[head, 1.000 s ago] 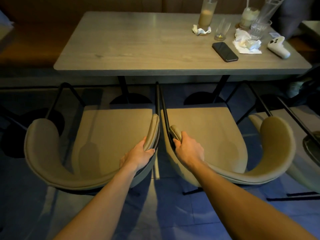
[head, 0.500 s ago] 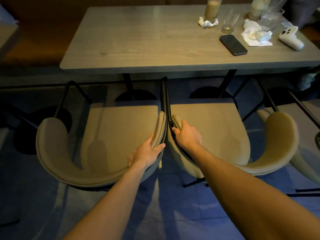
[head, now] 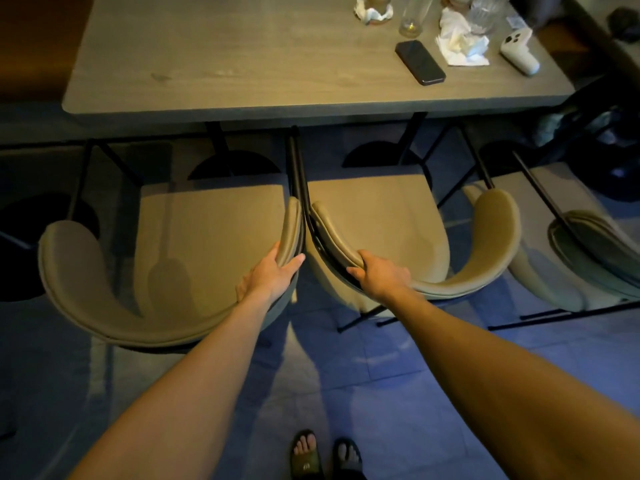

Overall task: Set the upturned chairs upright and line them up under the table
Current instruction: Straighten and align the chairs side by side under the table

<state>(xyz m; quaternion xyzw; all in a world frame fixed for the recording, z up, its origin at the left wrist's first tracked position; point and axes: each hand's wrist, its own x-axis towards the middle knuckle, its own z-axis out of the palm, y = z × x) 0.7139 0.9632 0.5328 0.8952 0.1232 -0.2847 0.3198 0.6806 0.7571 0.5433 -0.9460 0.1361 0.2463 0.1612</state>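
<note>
Two beige padded chairs stand upright side by side in front of the grey wooden table (head: 242, 64). The left chair (head: 207, 237) and the middle chair (head: 377, 216) touch at their curved backrest ends, their front edges near the table's edge. My left hand (head: 268, 273) grips the right end of the left chair's backrest. My right hand (head: 379, 273) grips the left part of the middle chair's backrest. A third beige chair (head: 588, 244) stands at the far right, partly cut off by the frame.
On the table's right end lie a black phone (head: 419, 62), a glass (head: 414, 15), crumpled napkins (head: 462, 43) and a white controller (head: 518, 51). Black table legs and round bases (head: 235, 164) stand beneath. My sandalled feet (head: 325, 455) are on the blue-lit tiled floor.
The view has tilted down and closer to the table. My right hand has slid back along the middle chair's backrest. Both chairs sit nearer the table's edge.
</note>
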